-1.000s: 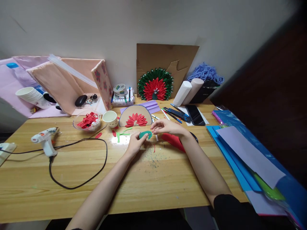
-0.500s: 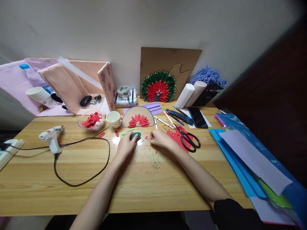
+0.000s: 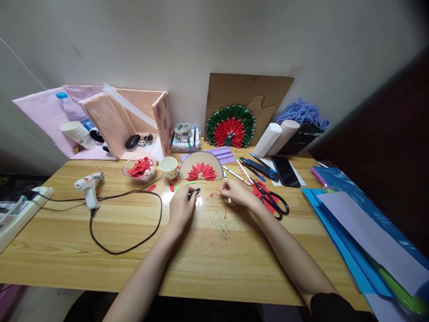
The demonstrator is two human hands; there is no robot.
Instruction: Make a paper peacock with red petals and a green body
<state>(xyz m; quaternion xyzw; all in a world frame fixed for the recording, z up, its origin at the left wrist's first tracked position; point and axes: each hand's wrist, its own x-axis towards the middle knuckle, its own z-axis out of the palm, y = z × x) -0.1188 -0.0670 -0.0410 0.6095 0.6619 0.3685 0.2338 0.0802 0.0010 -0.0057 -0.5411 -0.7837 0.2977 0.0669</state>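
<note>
My left hand (image 3: pixel 181 206) holds a small dark green piece (image 3: pixel 194 193) between thumb and fingers, low over the table. To its right, my right hand (image 3: pixel 237 193) has its fingertips pinched together; anything between them is too small to make out. A white marker (image 3: pixel 225 175) shows above and below the right hand, its middle hidden by the fingers. Behind both hands stands a half-round tan board (image 3: pixel 190 160) with a blue edge and a fan of red petals (image 3: pixel 202 172). Red scraps (image 3: pixel 212 195) and dark specks lie between and below the hands.
Black-handled scissors (image 3: pixel 275 203) lie on red sheet material (image 3: pixel 258 191) at the right. A glue gun (image 3: pixel 90 190) with a looping cord is on the left. A paper cup (image 3: pixel 168 167) and a bowl of red strips (image 3: pixel 142 176) stand nearby. A red-and-green peacock (image 3: pixel 230 127) leans against cardboard.
The camera view has shifted, so the scene sits further right. My hands are slightly further apart, and the green piece shows less of its face. More of the white marker shows below the right hand.
</note>
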